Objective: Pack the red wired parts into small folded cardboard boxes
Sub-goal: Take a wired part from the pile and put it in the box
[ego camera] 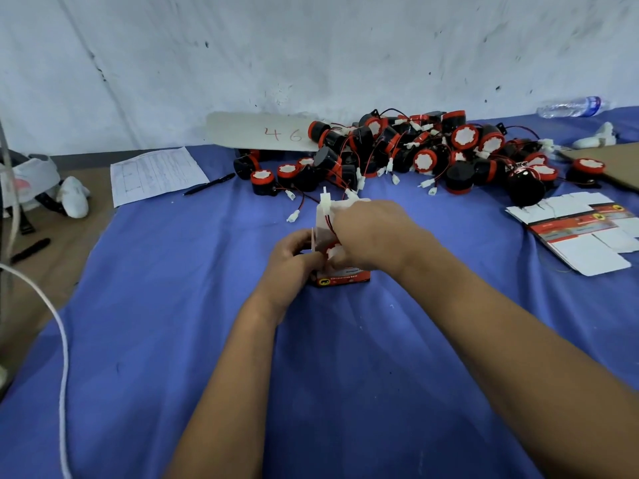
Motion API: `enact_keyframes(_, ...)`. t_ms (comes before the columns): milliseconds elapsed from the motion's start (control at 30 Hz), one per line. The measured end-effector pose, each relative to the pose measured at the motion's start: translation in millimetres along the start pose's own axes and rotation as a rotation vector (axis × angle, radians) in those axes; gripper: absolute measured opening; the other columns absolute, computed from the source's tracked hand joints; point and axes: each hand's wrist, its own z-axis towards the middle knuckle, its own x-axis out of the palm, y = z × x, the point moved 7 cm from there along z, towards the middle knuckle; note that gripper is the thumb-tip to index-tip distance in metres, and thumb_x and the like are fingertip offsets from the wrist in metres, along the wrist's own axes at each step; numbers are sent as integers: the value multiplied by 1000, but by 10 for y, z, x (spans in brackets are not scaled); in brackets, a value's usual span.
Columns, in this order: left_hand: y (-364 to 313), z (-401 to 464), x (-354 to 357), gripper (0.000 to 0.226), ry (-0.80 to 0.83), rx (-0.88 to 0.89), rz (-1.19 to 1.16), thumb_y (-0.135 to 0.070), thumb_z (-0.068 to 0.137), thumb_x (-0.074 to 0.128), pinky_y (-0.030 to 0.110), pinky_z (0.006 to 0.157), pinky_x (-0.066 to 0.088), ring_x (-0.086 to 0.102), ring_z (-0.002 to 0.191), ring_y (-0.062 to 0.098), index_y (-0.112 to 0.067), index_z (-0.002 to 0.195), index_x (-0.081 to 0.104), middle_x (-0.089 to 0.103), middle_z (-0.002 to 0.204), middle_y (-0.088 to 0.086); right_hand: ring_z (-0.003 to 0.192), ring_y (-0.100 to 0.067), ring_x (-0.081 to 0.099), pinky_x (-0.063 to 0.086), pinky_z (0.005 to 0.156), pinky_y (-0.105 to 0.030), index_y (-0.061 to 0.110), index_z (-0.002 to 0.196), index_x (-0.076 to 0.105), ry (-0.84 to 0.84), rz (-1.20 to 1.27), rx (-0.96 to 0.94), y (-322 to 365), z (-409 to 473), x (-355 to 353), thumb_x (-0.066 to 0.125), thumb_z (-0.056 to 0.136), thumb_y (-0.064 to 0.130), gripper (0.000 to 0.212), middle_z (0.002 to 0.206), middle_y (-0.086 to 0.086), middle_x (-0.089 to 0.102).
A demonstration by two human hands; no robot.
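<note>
Blue-covered bench [173, 340] | heap of red wired parts [432, 150] at far side | small cardboard box [340, 276] upright at centre | left hand [294, 257] gripping box, fingers curled | right hand [373, 233] fingers pinching wired part [333, 252] into box top

Wall [311, 46]: white, scuffed with dark marks, far side.
Surface [155, 340]: blue cloth, creased.
Light: dim, even.

Bare blue cloth [145, 340] near and left; parts pile [415, 150] behind, flat cartons [581, 229] right.
</note>
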Motion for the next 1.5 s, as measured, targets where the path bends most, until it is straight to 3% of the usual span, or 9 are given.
enact_keyframes(267,41,74,-19,27,-186,18,122,-16,94,60,13,57,45,65,72,5,-30,76,73,71,75,-13,78,-26,48,38,61,-32,18,98,50,-71,93,89,-45,79,1,69,90,40,29,84,0,45)
enact_keyframes(433,107,93,12,27,-337,53,293,-19,99,53,30,67,50,61,77,11,-31,75,60,66,79,-10,57,-18,37,23,46,-25,19,75,41,-174,124,178,-39,11,0,67,84,24,28,68,3,33)
enact_keyframes(533,114,76,24,32,-366,80,336,-23,101,55,22,61,44,57,68,0,-33,71,53,63,74,-13,54,-14,29,19,47,-26,22,73,38,-174,74,158,-5,-14,-7,62,87,21,28,70,3,37)
enact_keyframes(700,131,108,13,14,-352,2,282,-25,98,64,38,75,58,69,86,15,-18,88,71,73,89,-3,68,-21,45,35,56,-33,19,76,38,-41,157,115,-35,-5,-26,58,92,16,26,76,0,42)
enact_keyframes(867,135,101,20,8,-342,-64,239,-16,95,67,45,84,61,71,93,19,-15,99,74,75,99,-1,53,-17,31,21,44,-28,16,63,32,-265,223,278,-142,-108,-205,58,80,-8,40,67,-3,32)
enact_keyframes(1100,127,94,29,21,-375,-54,185,-29,98,68,48,79,62,73,89,25,-8,91,70,76,95,7,57,-15,39,16,45,-26,18,64,34,-371,223,267,41,-121,-67,54,85,2,33,66,-1,37)
enact_keyframes(1233,157,119,20,14,-372,-61,196,-26,95,72,32,60,61,73,73,14,-12,93,69,75,101,4,62,-19,37,20,52,-30,18,77,43,-452,225,260,28,-204,18,56,81,3,20,76,0,50)
enact_keyframes(1367,148,93,16,13,-346,-31,213,-29,96,72,41,76,63,73,87,20,-16,98,71,75,99,1,63,-24,38,23,54,-31,9,89,56,-562,326,267,-30,-256,34,56,84,-2,12,80,-11,63)
enact_keyframes(1500,130,78,21,9,-346,-24,218,-26,96,70,39,71,63,72,79,19,-17,95,72,74,89,-1,61,-17,35,18,51,-29,16,71,37,-447,223,268,34,-158,145,52,89,2,27,84,-5,62)
